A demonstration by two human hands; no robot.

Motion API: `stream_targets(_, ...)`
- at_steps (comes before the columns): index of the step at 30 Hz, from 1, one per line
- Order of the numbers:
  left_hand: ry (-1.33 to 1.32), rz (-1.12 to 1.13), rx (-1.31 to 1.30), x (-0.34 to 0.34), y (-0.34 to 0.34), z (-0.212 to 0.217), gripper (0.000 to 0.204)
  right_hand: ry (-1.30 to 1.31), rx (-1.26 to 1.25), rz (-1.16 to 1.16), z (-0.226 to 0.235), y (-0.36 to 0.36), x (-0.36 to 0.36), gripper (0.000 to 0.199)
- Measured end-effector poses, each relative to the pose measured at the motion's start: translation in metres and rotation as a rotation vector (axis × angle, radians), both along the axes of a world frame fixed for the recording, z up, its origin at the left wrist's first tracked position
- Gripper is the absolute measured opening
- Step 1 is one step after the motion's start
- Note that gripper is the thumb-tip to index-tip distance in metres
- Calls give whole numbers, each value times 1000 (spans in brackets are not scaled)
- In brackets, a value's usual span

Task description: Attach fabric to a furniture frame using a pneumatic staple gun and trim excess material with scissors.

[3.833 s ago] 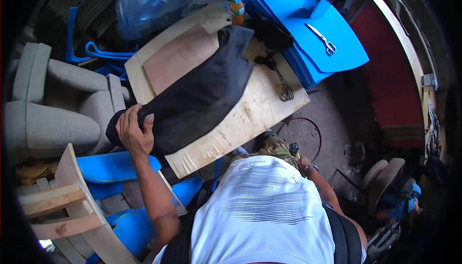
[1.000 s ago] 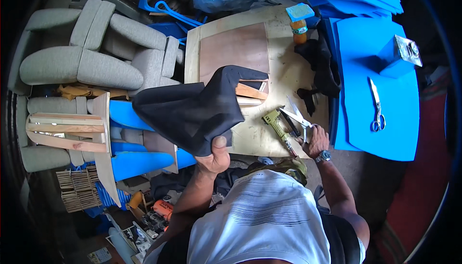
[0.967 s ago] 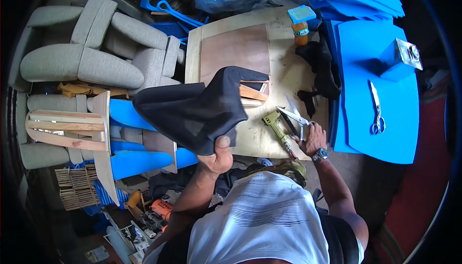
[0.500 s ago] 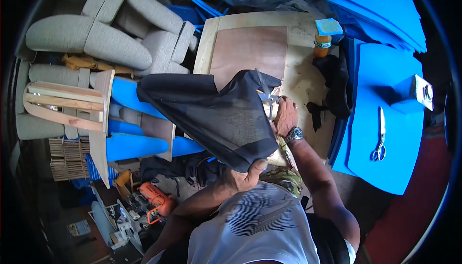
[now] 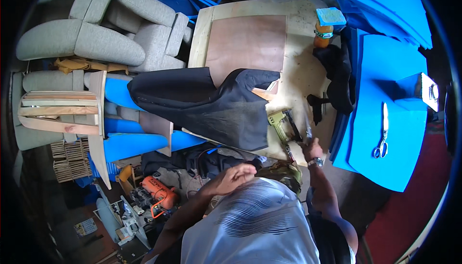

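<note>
Gripping scissors (image 5: 309, 130), the right hand (image 5: 313, 151) sits well apart from a labelled bottle (image 5: 323, 37), left hand (image 5: 236, 178) empty, unclenched.

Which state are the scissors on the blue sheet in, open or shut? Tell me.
Shut: the scissors on the blue sheet show their blades together as one narrow strip.

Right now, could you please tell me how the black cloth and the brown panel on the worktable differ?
The black cloth is dark and softly creased, whereas the brown panel is lighter and flat. The cloth has an irregular, draped outline; the panel is nearly rectangular. The cloth reaches past the left edge of the worktable, while the panel lies within it. Both are at least partly over the worktable.
</note>
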State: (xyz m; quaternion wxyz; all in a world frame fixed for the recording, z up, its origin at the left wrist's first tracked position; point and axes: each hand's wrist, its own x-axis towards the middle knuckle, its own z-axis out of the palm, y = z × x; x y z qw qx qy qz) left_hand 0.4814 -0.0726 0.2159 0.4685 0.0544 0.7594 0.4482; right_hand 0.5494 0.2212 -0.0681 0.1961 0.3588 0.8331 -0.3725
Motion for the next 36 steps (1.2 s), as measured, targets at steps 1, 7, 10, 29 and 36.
stream_targets(1,18,-7,0,7,-3,-4,37,-1,24,-41,-27,8,16,59)
stream_targets(7,774,-25,-141,-36,37,100,21,132,156,228,-155,48,70,64)
stream_targets(10,1347,-104,-230,-85,28,139,13,-88,-56,281,-69,57,34,66)
stream_targets(29,1499,12,-90,-182,61,121,18,951,-771,-323,251,-31,-149,36)
stream_targets(36,1328,151,49,-191,71,105,14,641,-1472,-259,314,-77,-148,36)
